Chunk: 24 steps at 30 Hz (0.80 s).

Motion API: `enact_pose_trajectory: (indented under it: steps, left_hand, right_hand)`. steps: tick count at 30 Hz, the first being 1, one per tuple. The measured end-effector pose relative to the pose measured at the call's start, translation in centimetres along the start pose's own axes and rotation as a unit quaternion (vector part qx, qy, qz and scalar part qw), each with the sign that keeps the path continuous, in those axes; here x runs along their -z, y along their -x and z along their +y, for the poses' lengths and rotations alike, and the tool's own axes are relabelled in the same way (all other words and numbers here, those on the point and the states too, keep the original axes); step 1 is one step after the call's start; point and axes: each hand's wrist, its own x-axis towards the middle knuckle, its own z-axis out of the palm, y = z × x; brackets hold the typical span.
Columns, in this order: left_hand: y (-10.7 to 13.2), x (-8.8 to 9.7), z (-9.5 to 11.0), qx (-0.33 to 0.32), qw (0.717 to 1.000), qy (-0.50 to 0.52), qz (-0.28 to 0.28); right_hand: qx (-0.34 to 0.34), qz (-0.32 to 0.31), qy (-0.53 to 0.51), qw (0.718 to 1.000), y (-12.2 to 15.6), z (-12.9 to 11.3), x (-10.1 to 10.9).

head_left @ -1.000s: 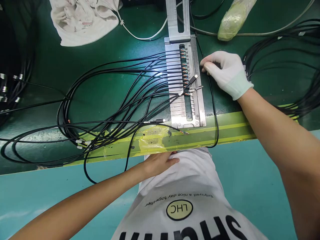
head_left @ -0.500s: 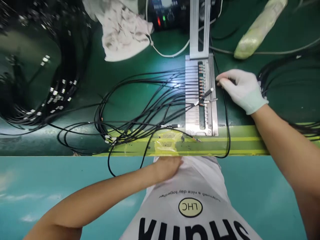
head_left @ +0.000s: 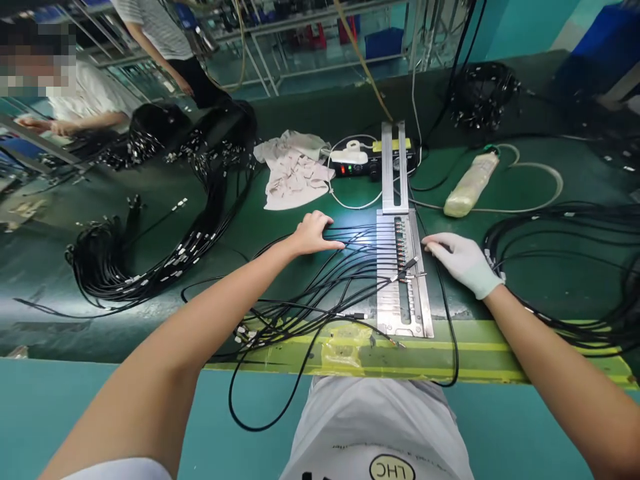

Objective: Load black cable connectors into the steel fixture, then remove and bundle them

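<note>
Green table [head_left: 300,220] | black cables [head_left: 320,280] pinned flat by bare left hand [head_left: 313,233] (fingers spread, nothing gripped) | gloved right hand [head_left: 463,261] rested beside metal jig [head_left: 403,280], grip loosely curled, empty.

We wear a thin white knit glove on our right hand [head_left: 463,261], its cuff ending at the wrist; our left hand [head_left: 313,233] is bare. Both forearms are uncovered. At six o'clock our white shirt [head_left: 375,427] shows a round yellowish badge with black "LHC" lettering, ringed black.
</note>
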Motion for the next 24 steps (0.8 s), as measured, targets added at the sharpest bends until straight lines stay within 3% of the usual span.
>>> enact_pose_trajectory:
  steps: [6,11,15,21,24]
  left_hand:
    - [-2.5,-1.8,1.6,-0.021,0.989,0.047,-0.138]
    - [-2.7,1.5,2.9,-0.020,0.969,0.117,-0.215]
    - [-2.0,3.3,3.2,-0.043,0.967,0.143,-0.206]
    - [-1.7,1.3,1.1,-0.062,0.979,0.095,-0.170]
    - [-2.0,1.4,0.2,-0.067,0.979,0.087,-0.171]
  right_hand:
    - [-0.002,-0.005,0.007,1.000,-0.2,0.0,0.1]
    - [0.053,-0.057,0.021,0.997,0.1,-1.4,0.6]
    - [0.116,-0.106,0.074,0.985,0.2,-1.3,0.3]
    - [0.117,-0.107,0.070,0.985,0.0,-1.0,0.0]
    - [0.117,-0.108,0.066,0.985,0.2,-1.1,0.1]
